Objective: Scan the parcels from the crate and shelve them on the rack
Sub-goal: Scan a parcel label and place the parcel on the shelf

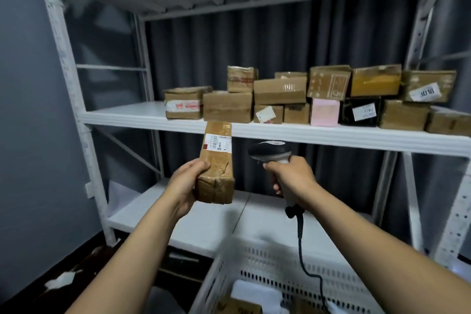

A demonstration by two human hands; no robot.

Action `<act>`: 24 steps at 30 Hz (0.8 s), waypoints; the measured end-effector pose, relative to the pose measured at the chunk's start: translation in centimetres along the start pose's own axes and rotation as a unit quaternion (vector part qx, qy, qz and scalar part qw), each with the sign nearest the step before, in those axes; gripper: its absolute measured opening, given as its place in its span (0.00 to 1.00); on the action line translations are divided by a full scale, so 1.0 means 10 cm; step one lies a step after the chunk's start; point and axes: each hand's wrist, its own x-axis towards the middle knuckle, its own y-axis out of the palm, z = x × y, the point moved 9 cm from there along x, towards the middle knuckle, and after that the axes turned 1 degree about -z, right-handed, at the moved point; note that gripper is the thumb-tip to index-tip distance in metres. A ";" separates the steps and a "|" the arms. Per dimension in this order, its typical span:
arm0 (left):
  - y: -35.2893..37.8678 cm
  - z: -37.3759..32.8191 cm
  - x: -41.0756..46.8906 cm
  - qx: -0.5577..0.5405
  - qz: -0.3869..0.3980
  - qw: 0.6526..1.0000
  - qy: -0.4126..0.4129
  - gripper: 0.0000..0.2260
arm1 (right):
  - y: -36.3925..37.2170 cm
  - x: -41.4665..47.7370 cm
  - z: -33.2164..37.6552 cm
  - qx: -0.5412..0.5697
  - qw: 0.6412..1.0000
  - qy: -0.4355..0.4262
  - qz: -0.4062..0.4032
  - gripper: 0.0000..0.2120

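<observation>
- We hold the long cardboard parcel [216, 160] in the air in front of the rack, its far end crossing the front edge of the middle shelf [127, 116] in our view.
- Its long axis runs up and away from us. The shipping label [218, 143] sits on the far half of the face turned toward us.
- Our left hand [186, 183] grips the parcel's near end, fingers curled over its top left edge; the thumb is hidden.
- Our right hand [290, 178] is wrapped round the handle of the barcode scanner [270, 151], just right of the parcel and not touching it.
- The label lies to the left of the scanner head at about the same height, so we judge that scanning is the step in hand. We cannot tell whether the head is aimed squarely at the label.
- For shelving, the left hand is nearer the shelf's bare left end. The shelved parcels [280, 89] crowd from its middle to the right end.
- The scanner cable [303, 250] trails down over the white crate [267, 257] below our arms, where more parcels [237, 307] wait.
</observation>
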 end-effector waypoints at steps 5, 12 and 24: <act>0.01 -0.78 0.31 -0.007 -0.038 0.998 0.052 0.07 | 0.09 0.35 0.73 -0.023 0.998 -0.048 -0.025 0.08; 0.05 -1.61 0.82 0.034 -0.057 0.991 0.114 0.04 | 0.23 0.89 1.51 -0.027 0.994 -0.095 -0.037 0.06; 0.45 -2.11 2.14 0.083 -0.046 0.991 0.095 0.16 | 0.20 1.75 1.73 -0.073 0.989 -0.111 -0.063 0.06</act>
